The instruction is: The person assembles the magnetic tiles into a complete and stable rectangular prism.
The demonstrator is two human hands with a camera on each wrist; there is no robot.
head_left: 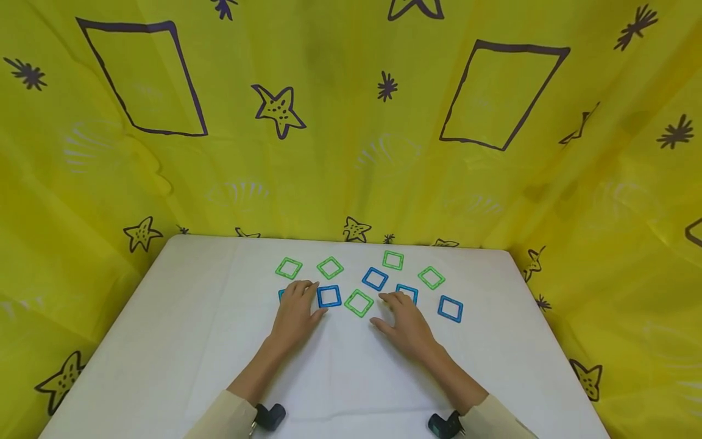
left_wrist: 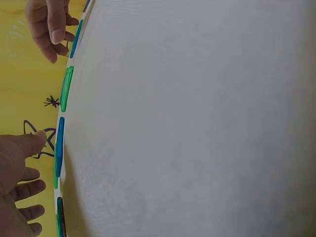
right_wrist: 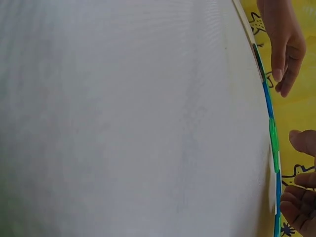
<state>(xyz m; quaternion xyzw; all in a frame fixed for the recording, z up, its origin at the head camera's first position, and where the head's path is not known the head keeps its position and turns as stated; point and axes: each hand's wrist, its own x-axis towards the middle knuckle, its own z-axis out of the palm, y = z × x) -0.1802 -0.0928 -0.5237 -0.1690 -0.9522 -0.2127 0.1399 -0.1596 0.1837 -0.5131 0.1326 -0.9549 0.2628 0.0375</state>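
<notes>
Both hands reach over a white table, fingers loosely extended and holding nothing. My left hand hovers beside a blue square frame, its index finger and thumb to the left of it. Another blue frame is mostly hidden behind that hand. Nearest my right hand is a blue frame, partly covered by the fingers. Between the two hands lies a green square frame, turned like a diamond. In the left wrist view, the left hand shows spread fingers; the right wrist view shows relaxed fingers on the right hand.
Several more green and blue frames lie flat toward the table's far side, among them a green one and a blue one at the right. A yellow patterned curtain hangs behind and beside the white table.
</notes>
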